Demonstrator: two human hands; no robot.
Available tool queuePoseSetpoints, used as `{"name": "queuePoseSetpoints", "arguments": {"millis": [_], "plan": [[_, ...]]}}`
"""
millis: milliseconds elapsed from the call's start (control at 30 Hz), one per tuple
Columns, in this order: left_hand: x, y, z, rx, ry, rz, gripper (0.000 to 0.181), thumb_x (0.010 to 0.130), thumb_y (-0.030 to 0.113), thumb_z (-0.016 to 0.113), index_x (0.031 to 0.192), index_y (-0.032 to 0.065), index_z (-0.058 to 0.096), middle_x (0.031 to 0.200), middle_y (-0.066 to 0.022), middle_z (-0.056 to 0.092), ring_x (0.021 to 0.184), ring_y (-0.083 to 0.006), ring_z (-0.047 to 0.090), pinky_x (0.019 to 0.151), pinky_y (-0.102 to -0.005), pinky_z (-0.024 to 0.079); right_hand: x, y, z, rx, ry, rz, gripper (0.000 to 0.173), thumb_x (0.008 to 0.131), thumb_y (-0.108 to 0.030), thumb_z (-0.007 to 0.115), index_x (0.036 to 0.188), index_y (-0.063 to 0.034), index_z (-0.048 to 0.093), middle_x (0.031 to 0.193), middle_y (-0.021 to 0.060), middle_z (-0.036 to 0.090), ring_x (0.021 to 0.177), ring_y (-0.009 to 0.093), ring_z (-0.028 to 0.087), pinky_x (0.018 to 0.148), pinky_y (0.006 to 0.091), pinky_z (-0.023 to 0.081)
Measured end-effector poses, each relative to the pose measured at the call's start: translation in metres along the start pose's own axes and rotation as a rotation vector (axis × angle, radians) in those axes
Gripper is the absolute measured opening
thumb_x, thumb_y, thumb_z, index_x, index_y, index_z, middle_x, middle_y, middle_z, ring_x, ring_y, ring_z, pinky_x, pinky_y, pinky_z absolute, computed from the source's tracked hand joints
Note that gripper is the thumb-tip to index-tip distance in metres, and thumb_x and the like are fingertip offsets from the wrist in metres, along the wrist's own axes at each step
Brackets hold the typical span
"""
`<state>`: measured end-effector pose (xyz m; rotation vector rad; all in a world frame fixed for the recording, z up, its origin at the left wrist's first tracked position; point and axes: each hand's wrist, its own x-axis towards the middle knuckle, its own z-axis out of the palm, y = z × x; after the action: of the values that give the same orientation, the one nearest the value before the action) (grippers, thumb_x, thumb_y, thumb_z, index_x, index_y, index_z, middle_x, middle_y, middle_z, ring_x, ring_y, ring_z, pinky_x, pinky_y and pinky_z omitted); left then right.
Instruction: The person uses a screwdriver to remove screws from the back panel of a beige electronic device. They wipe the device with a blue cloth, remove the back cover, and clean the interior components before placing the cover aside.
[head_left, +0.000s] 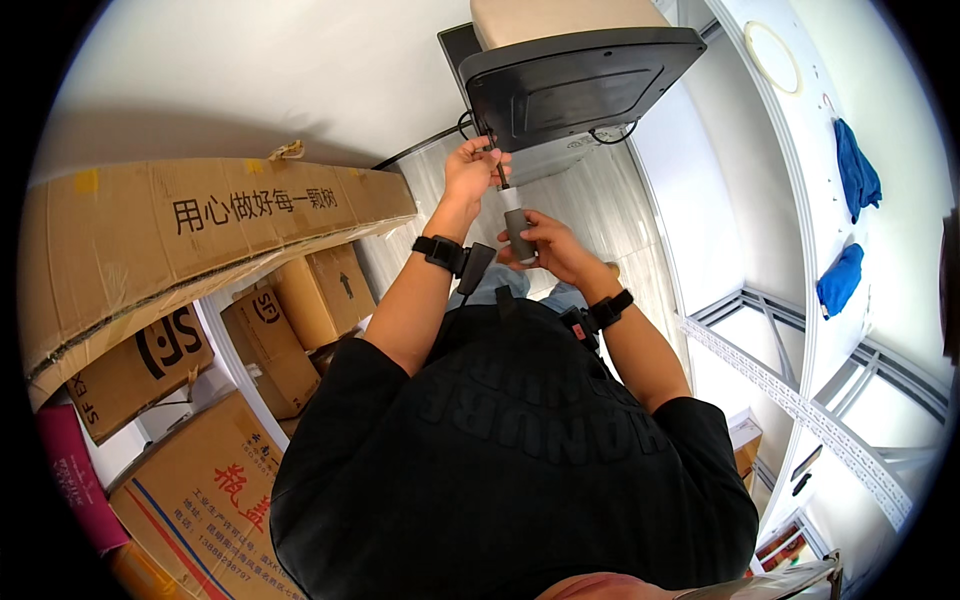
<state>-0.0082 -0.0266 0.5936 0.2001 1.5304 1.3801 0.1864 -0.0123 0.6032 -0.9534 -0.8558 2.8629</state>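
Observation:
My right hand (555, 244) is closed around the grey handle of a screwdriver-like tool (517, 229). The tool has a white collar and a thin dark shaft. My left hand (471, 169) pinches the shaft near its far end, its other fingers partly spread. That end meets the lower left edge of a black plastic panel (570, 94), which has a raised rectangular outline, screw holes and short black cables. A beige block-like part (562, 19) rests on the panel's far side. Whether the tip sits in a screw hole cannot be told.
Cardboard boxes (214, 217) are stacked on shelving at the left, with a magenta box (79, 480) at the lower left. White metal shelving (795, 390) stands at the right. Blue cloth items (855, 169) hang on a white board there. Tiled floor (630, 202) shows beyond my hands.

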Motion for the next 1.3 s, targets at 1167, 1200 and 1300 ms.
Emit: {"name": "queuePoseSetpoints", "arguments": {"millis": [1167, 1200, 1300], "plan": [[-0.006, -0.001, 0.01, 0.107, 0.066, 0.061, 0.028, 0.09, 0.011, 0.065, 0.115, 0.002, 0.055, 0.089, -0.0059, 0.062, 0.072, -0.0164, 0.064, 0.063, -0.0282, 0.054, 0.012, 0.013, -0.006, -0.471, 0.23, -0.101, 0.049, 0.078, -0.013, 0.077, 0.119, -0.0028, 0.053, 0.098, 0.0066, 0.058, 0.083, 0.017, 0.06, 0.065, 0.0311, 0.056], [-0.006, 0.0, 0.009, 0.102, 0.067, 0.047, 0.027, 0.091, 0.01, 0.064, 0.115, 0.0018, 0.054, 0.09, -0.0064, 0.062, 0.072, -0.0167, 0.065, 0.063, -0.0286, 0.055, 0.011, 0.013, -0.003, -0.46, 0.222, -0.102, 0.049, 0.078, -0.014, 0.077, 0.119, -0.0031, 0.052, 0.098, 0.0065, 0.058, 0.083, 0.018, 0.061, 0.065, 0.0315, 0.056], [-0.004, 0.002, 0.008, 0.054, 0.063, 0.018, 0.024, 0.094, 0.009, 0.059, 0.116, 0.0014, 0.054, 0.093, -0.0077, 0.063, 0.073, -0.0179, 0.066, 0.064, -0.0298, 0.056, 0.006, 0.008, 0.005, -0.391, 0.181, -0.067, 0.048, 0.082, -0.018, 0.074, 0.122, -0.0042, 0.05, 0.101, 0.007, 0.059, 0.085, 0.018, 0.063, 0.067, 0.0329, 0.055]]}}
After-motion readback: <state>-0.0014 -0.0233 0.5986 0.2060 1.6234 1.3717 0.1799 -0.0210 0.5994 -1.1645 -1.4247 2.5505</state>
